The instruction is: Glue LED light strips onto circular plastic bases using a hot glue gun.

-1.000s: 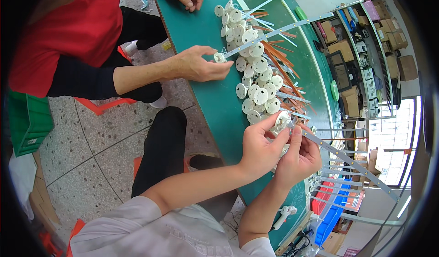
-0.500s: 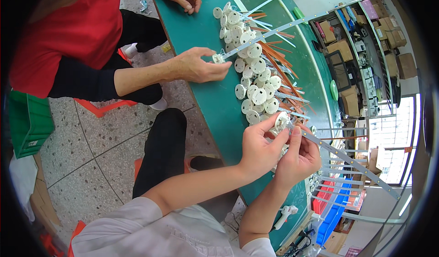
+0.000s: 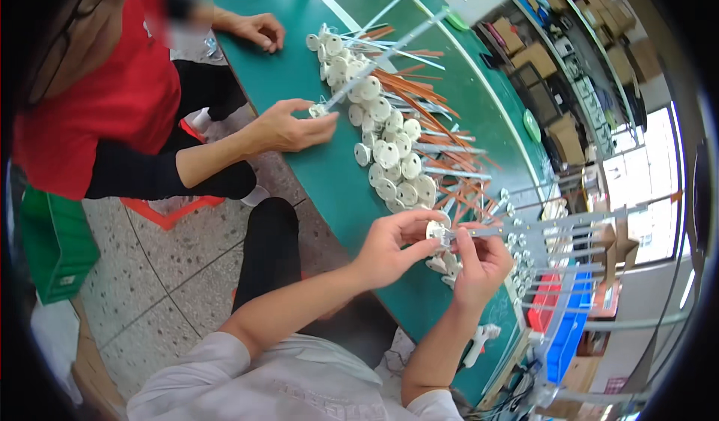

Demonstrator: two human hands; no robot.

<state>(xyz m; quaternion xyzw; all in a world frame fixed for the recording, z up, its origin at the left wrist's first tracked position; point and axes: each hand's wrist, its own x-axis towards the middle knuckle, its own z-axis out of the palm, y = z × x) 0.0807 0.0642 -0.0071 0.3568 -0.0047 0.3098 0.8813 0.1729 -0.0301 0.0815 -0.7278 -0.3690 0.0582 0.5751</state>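
Note:
My left hand pinches a small white round plastic cap by its rim, its underside with fine wires showing. Fingers of my right hand are closed on a narrow LED strip close to the cap. That strip runs out to the right, almost level; whether its end is fixed in the cap is hidden by my fingers. Just beyond my hands lies a heap of similar white caps, with orange strips and pale strips fanning out from it.
At the left, a co-worker in red holds another cap with a long strip over the green table. A white glue gun lies near my right forearm. Blue bin and red bin stand to the right; pale strips jut out above them.
My view has shifted, so the heap sits further left and lower. The strip in my right hand has swung up from a downward slant to nearly level. Both hands keep their grip.

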